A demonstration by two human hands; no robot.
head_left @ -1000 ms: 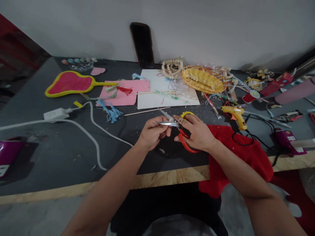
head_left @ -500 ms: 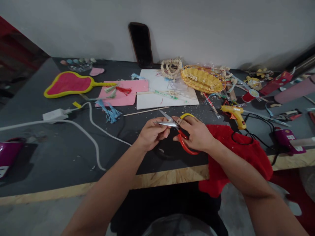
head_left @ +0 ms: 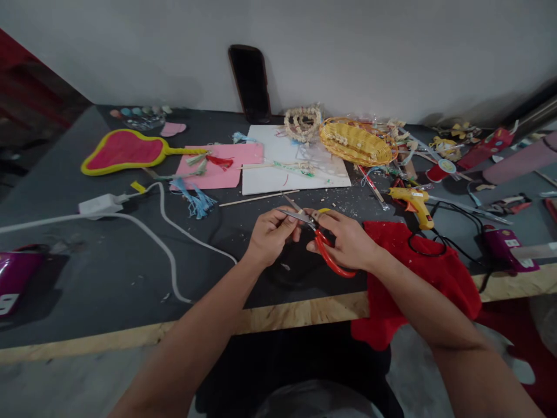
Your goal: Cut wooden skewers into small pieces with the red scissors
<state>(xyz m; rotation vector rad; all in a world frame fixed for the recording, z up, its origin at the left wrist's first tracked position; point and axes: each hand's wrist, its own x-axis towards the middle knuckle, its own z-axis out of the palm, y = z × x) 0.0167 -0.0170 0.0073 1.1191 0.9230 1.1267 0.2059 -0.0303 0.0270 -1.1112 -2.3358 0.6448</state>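
Two blades of the scissors (head_left: 334, 255) stand partly apart, pointing left above the near middle of the table (head_left: 209, 278). My right hand (head_left: 350, 238) is closed around the handles, its fingers spread only as far as the loops need, so I judge that it governs the opening. My left hand (head_left: 270, 235) is drawn into a tight pinch beside the blades, with what looks like a small pale piece at its fingertips, too small for me to name. Keeping both hands close together probably steadies that piece where the blades can reach it.

Just beyond my hands, a thin stick (head_left: 248, 200) lies on the table, and farther off a white board (head_left: 256, 174) gives small, light things a pale backing that makes them easier to see. Blue tassels (head_left: 198, 203) lie to the left. On the right, the glue gun (head_left: 413, 203) rests within easy reach, beyond a red cloth (head_left: 418, 290) draped over the near edge. At the far side, a phone (head_left: 250, 81) leans on the wall (head_left: 326, 52), which holds it upright.
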